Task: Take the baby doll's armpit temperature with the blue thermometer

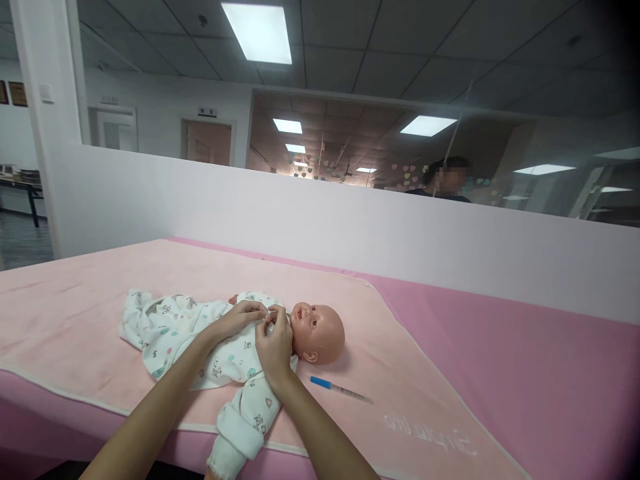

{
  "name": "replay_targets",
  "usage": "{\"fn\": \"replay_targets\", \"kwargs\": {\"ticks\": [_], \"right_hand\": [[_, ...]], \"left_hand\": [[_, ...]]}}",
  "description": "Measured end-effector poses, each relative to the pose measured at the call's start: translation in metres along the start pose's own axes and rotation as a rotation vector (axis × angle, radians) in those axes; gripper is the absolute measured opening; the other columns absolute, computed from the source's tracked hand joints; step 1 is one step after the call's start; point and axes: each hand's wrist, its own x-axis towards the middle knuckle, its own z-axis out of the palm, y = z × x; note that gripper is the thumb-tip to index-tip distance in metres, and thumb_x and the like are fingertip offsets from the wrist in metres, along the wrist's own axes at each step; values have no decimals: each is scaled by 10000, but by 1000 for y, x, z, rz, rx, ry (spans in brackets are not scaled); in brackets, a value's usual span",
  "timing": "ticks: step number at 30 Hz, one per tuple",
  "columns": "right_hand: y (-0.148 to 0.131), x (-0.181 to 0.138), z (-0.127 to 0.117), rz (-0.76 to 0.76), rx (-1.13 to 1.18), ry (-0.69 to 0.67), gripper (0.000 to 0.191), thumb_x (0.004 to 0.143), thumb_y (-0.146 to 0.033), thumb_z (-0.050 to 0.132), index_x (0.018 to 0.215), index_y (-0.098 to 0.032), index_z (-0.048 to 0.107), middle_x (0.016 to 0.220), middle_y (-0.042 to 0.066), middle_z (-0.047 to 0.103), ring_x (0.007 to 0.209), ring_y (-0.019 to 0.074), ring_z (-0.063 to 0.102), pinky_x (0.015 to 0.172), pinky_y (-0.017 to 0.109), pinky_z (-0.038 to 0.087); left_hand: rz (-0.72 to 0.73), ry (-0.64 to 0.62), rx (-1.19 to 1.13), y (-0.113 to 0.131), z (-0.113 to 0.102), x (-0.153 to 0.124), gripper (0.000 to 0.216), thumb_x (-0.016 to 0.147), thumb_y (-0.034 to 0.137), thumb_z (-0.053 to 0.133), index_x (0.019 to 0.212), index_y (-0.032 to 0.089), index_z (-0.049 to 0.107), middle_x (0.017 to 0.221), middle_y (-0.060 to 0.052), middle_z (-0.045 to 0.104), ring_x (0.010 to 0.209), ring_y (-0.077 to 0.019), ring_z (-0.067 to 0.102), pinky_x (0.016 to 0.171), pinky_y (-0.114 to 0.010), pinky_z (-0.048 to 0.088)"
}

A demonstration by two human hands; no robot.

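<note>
A bald baby doll [325, 333] lies on its back on a pink mat, its head to the right. It wears a white outfit [227, 363] printed with small animals and coloured dots. At the chest, just below the doll's chin, my left hand [246, 316] and my right hand [275, 340] meet with fingertips pinched on the garment's front. What exactly lies between the fingertips is too small to make out, though it is part of the outfit. One sleeve [245, 420] stretches toward me over the mat's near edge.
A blue-capped clear thermometer or pen-like stick [340, 389] lies right of the doll on the pale pink mat [425, 400]. Behind stands a white low wall [300, 213] with glass above it. A person [447, 179] is beyond the glass.
</note>
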Motion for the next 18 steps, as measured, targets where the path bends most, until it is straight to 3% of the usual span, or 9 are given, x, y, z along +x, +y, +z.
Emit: {"fn": "replay_targets", "kwargs": {"ticks": [6,13,18], "right_hand": [[-1,0,-1,-30,22,9,294,692,-22,399,911,-193,494,854,41,555,809,171,510,735,293,412],[-2,0,-3,-78,50,25,272,718,-17,368,865,-190,518,813,40,542,781,170,499,721,302,413],[-7,0,-8,-106,112,83,281,709,1,345,809,-189,526,764,30,544,741,161,493,690,292,413]], "left_hand": [[1,38,64,1,0,0,242,727,365,550,750,137,627,783,-34,627,799,-186,548,755,-282,410],[15,33,-10,2,0,-1,257,712,379,579,761,132,632,778,-37,622,792,-178,544,726,-267,410],[-25,167,-60,4,-9,-5,282,715,413,569,778,141,610,570,29,483,503,-82,385,504,-198,322]]}}
